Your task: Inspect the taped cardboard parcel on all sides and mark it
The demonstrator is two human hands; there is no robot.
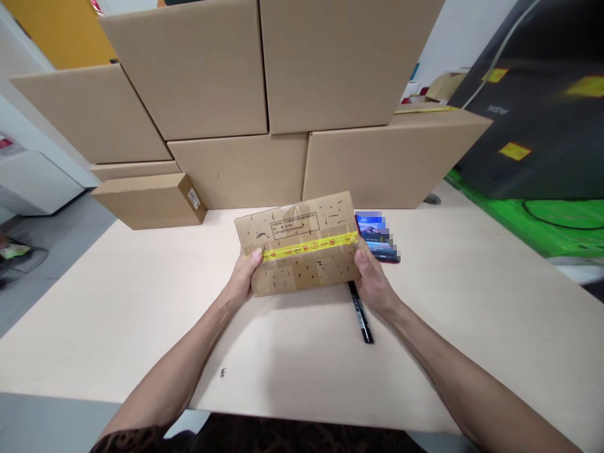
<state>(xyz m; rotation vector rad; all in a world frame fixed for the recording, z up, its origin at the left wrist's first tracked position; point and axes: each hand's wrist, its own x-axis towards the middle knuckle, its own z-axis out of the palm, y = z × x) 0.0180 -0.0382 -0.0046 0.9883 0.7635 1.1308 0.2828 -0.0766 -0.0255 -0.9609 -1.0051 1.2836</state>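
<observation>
left hand (245,275), right hand (374,277) grip one box (302,274); one pen (361,318) near

Pale table (481,302), grey floor (78,229), white wall (455,34).

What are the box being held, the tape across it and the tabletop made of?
Held box: brown cardboard, matt, judging by its kraft colour and folded edges.
Yellow tape: probably thin plastic film, slightly glossy, with red print.
Tabletop: pale and smooth with faint grain, perhaps wood-look laminate; solid wood can't be ruled out.
</observation>
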